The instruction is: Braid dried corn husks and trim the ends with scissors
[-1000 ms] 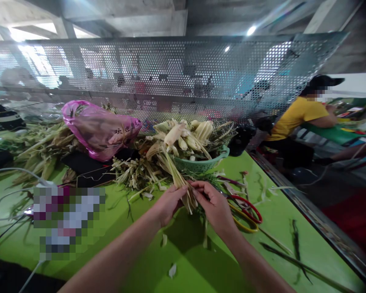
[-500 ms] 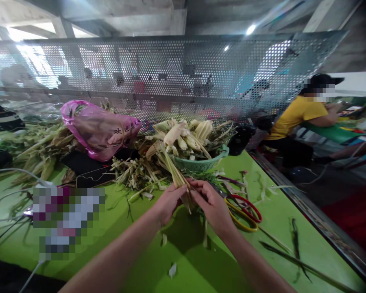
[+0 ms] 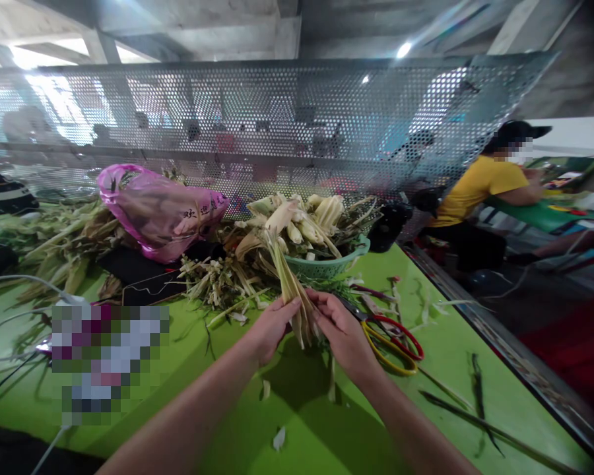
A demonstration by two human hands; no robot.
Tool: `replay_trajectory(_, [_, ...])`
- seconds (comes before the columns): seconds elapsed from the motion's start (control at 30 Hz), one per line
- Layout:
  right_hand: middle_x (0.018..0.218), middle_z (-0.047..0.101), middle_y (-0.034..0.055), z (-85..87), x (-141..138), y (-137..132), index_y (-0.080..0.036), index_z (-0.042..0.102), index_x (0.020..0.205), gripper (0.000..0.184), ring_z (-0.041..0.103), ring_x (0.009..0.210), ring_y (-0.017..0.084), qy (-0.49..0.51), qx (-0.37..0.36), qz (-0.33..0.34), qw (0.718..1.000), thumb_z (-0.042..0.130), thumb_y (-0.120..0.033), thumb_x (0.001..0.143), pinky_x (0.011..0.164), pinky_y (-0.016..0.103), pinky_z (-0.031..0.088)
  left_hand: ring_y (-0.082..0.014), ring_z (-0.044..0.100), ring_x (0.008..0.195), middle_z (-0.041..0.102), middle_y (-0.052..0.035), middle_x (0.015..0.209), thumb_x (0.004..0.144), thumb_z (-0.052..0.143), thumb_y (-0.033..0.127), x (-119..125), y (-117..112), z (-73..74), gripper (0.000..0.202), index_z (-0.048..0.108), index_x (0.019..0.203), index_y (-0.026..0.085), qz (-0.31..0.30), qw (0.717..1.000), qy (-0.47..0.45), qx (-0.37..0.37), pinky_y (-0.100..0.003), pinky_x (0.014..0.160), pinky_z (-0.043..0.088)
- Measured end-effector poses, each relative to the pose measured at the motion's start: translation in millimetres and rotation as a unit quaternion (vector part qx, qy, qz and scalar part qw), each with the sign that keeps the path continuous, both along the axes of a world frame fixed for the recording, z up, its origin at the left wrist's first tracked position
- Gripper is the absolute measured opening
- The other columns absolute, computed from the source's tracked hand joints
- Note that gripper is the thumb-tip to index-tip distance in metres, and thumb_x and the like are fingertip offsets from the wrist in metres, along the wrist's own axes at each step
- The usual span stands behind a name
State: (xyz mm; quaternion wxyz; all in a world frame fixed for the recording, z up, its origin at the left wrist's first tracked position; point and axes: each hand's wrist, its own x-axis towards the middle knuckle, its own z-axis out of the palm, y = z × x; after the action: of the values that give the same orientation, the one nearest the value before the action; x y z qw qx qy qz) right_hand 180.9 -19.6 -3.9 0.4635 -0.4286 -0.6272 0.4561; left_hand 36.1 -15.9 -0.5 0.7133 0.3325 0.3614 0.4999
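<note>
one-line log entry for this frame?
left hand: grips husk bundle | right hand: grips husk bundle | scissors: on table, untouched

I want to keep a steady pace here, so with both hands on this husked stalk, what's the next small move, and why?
Probably peel one outer strip away with the right hand while the left hand steadies the stalk. Both hands pinch its lower end, and the husk strips there look loose and splayed.

lime-green bench (image 3: 178,369), perforated steel screen (image 3: 277,112) along its far edge, bare concrete ceiling beams (image 3: 228,26), one bright ceiling lamp (image 3: 402,49), daylight glowing through the holes at left, dark red floor (image 3: 574,356) at right, person in yellow shirt (image 3: 475,191) seated at a neighbouring green bench (image 3: 539,214)
</note>
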Motion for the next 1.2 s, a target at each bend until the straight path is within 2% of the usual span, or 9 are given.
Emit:
replay_trajectory(0.17, [0.123,0.063,0.0069,-2.2,-1.3,0.0,-0.024,0.052,0.121,0.036,0.061,0.108,0.021,0.02,-0.004,0.03,0.999,0.059,-0.026,0.085,0.094,0.035,0.049,-0.0112,0.06,0.07,0.071,-0.0039,0.086,0.076,0.07,0.033,-0.3,-0.2,1.1,0.03,0.071,0.101,0.017,0.009,1.0,0.001,0.005,-0.02,0.07,0.046])
replay_trajectory(0.33, [0.12,0.065,0.006,-7.0,-0.5,2.3,-0.023,0.054,0.117,0.032,0.061,0.109,0.022,-0.001,0.017,0.002,1.0,0.056,-0.022,0.085,0.093,0.036,0.048,-0.0122,0.059,0.07,0.071,-0.0046,0.084,0.076,0.069,0.033,-0.2,-0.4,1.1,0.032,0.071,0.104,0.017,0.003,1.0,-0.001,-0.017,-0.021,0.067,0.046])
replay_trajectory(0.57, [0.118,0.066,0.0065,-2.9,-1.2,0.4,-0.023,0.055,0.115,0.029,0.063,0.106,0.023,0.006,0.011,-0.013,1.0,0.055,-0.027,0.086,0.092,0.036,0.049,-0.0115,0.057,0.067,0.069,-0.0039,0.078,0.071,0.074,0.036,0.4,2.0,-5.0,0.034,0.072,0.098,0.015,0.003,1.0,-0.005,-0.01,-0.022,0.066,0.046])
replay_trajectory(0.73, [0.121,0.064,0.0066,-3.1,-2.5,-0.6,-0.022,0.051,0.119,0.037,0.061,0.109,0.022,-0.008,0.02,-0.011,1.0,0.055,-0.021,0.082,0.095,0.038,0.048,-0.0116,0.059,0.067,0.07,-0.004,0.082,0.074,0.072,0.033,1.9,0.5,-4.6,0.036,0.07,0.107,0.018,-0.011,1.0,-0.019,-0.018,-0.021,0.064,0.046])
replay_trajectory(0.87, [0.119,0.063,0.0077,-5.2,-3.9,-1.2,-0.021,0.049,0.119,0.042,0.061,0.107,0.022,-0.038,0.041,-0.031,0.998,0.058,-0.017,0.078,0.095,0.038,0.047,-0.0133,0.063,0.077,0.072,-0.0046,0.093,0.079,0.067,0.03,4.1,-0.5,-6.9,0.038,0.066,0.116,0.021,-0.028,0.998,-0.052,-0.027,-0.022,0.07,0.048])
replay_trajectory(0.97, [0.116,0.063,0.0074,-6.9,-5.0,-1.4,-0.021,0.049,0.118,0.043,0.062,0.104,0.022,-0.045,0.046,-0.046,0.997,0.059,-0.016,0.076,0.095,0.039,0.047,-0.0139,0.065,0.077,0.072,-0.0053,0.093,0.083,0.063,0.028,6.6,-2.6,-6.3,0.038,0.062,0.121,0.021,-0.042,0.995,-0.087,-0.035,-0.023,0.07,0.049])
replay_trajectory(1.07, [0.114,0.064,0.0062,-5.3,-6.1,-1.6,-0.021,0.049,0.116,0.046,0.062,0.103,0.022,-0.021,0.032,-0.046,0.998,0.059,-0.014,0.072,0.094,0.038,0.047,-0.0144,0.065,0.075,0.072,-0.0068,0.09,0.086,0.059,0.026,8.1,-4.2,-4.4,0.032,0.063,0.117,0.017,-0.038,0.993,-0.095,-0.053,-0.023,0.069,0.05])
replay_trajectory(1.2, [0.111,0.065,0.0049,1.2,-6.7,-3.5,-0.022,0.05,0.114,0.046,0.061,0.103,0.023,0.034,-0.021,-0.04,0.998,0.06,-0.016,0.069,0.091,0.038,0.049,-0.0137,0.063,0.067,0.071,-0.0073,0.083,0.088,0.056,0.027,6.4,-2.8,-7.1,0.023,0.066,0.103,0.013,-0.019,0.994,-0.055,-0.089,-0.024,0.066,0.05])
